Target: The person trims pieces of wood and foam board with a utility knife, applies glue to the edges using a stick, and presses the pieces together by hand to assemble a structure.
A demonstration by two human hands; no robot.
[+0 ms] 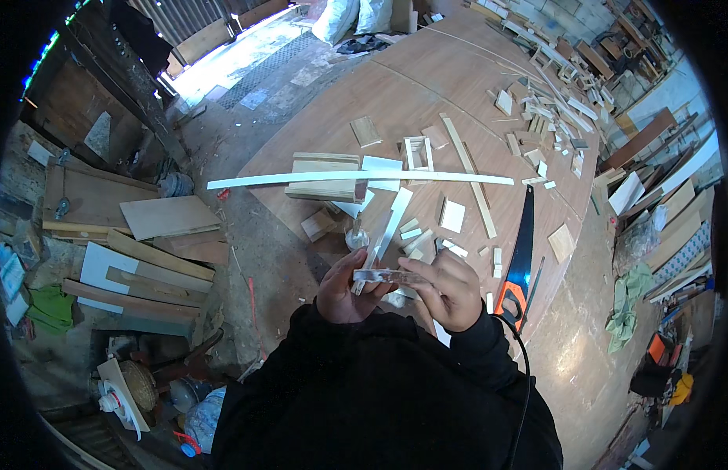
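Close to my chest, my left hand [349, 288] grips a narrow, pale strip [380, 241] that points away over the table. Across its near end lies a short, flat, whitish-smeared piece [384, 275], pinched by the fingers of my right hand [452, 291]; its material is not plain. Beyond both hands a long white strip [252, 180] rests across a wooden box-like piece [325, 192] and a white panel. A small open wooden frame [418, 153] stands behind it. To the right of my right hand lies a handsaw [520, 247] with an orange and black handle.
Offcuts and small blocks [452, 215] are scattered over the wooden tabletop [387, 88], with a heap of sticks [540, 111] at the back right. Boards [164, 217] lie on the floor at left. A black cable [525, 376] runs down by my right sleeve.
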